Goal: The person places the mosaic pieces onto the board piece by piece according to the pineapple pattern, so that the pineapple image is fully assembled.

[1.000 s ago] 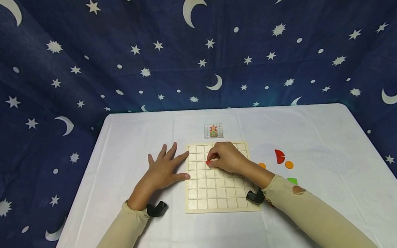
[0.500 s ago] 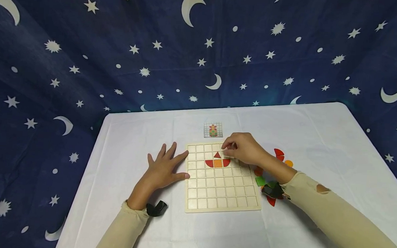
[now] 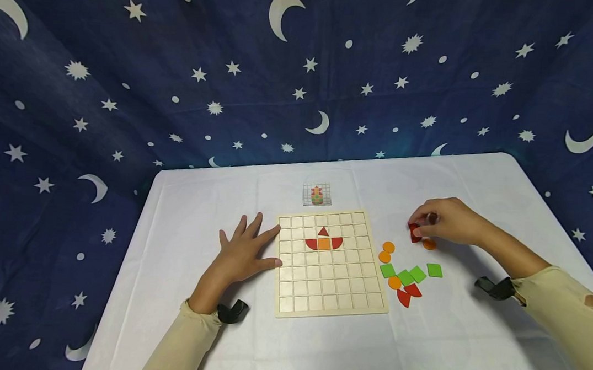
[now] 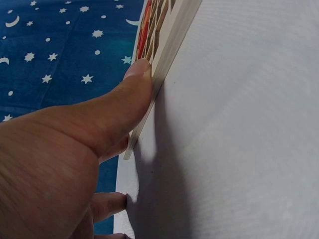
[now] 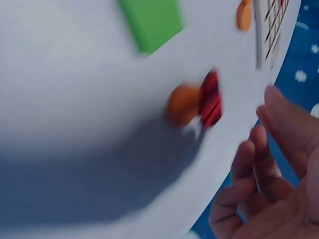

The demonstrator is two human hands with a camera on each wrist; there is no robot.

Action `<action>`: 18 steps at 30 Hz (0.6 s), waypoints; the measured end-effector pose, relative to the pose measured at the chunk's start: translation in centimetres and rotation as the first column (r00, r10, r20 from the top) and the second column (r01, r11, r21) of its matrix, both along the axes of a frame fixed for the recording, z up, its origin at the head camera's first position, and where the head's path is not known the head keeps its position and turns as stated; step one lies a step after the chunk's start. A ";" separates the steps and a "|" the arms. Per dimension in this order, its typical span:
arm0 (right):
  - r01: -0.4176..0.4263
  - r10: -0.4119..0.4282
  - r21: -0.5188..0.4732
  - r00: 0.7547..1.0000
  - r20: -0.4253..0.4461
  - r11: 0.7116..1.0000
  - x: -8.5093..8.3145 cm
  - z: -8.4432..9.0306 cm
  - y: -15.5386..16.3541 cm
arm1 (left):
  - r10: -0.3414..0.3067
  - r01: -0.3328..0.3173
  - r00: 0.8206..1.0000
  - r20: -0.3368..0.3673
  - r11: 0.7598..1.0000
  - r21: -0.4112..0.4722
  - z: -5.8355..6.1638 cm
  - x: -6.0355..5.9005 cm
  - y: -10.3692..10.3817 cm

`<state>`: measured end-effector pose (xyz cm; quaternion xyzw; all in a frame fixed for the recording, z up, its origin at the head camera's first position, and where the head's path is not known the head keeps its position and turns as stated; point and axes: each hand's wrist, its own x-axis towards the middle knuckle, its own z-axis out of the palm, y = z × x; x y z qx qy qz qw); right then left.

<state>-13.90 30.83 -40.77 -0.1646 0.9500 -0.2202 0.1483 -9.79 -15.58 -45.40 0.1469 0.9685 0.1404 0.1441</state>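
red quarter-circle pieces (image 3: 416, 233) on the desk (image 3: 469, 325), right of the wooden grid board (image 3: 328, 297), just under the right hand (image 3: 444, 219), fingers loosely curled, grip unclear. left hand (image 3: 241, 254) far off, flat, thumb against board's left edge.

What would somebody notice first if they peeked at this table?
Probably the pale wooden grid board in the middle of the white tablecloth, with a small red and orange boat-like figure laid in its upper squares. Next, the dark blue curtain with white moons and stars behind the table. The left hand rests flat against the board's left edge, while the right hand reaches the red curved pieces to the right.
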 end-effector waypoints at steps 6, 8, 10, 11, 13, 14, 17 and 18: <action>-0.006 0.008 -0.020 0.995 0.102 1.000 0.7 -0.9 3.0 | -0.001 0.001 1.000 -0.001 1.000 0.004 -0.1 0.0 -0.1; -0.008 0.010 -0.018 0.994 0.106 1.000 1.0 -1.3 3.5 | -0.001 0.001 1.000 -0.003 1.000 0.005 -0.1 0.1 -0.1; -0.003 0.005 -0.020 0.995 0.102 1.000 1.2 -1.7 3.9 | -0.003 0.003 1.000 -0.010 1.000 0.006 -0.2 0.1 -0.1; 0.005 -0.003 -0.024 0.995 0.098 1.000 1.3 -1.9 4.0 | -0.003 0.003 1.000 -0.012 1.000 0.006 -0.3 0.1 -0.1; 0.017 -0.014 -0.033 0.996 0.088 0.999 1.4 -2.3 4.1 | -0.003 0.003 1.000 -0.014 1.000 0.006 -0.3 0.1 -0.1; 0.017 -0.014 -0.040 0.997 0.081 0.999 1.5 -2.4 4.2 | -0.004 0.004 1.000 -0.016 1.000 0.005 -0.3 0.0 -0.1; 0.016 -0.011 -0.066 0.998 0.067 0.998 1.8 -2.7 4.1 | -0.005 0.005 1.000 -0.015 1.000 0.004 -0.2 0.0 -0.1; 0.016 -0.011 -0.073 0.998 0.064 0.997 1.8 -2.8 4.1 | -0.006 0.006 1.000 -0.017 1.000 0.004 -0.2 0.0 -0.1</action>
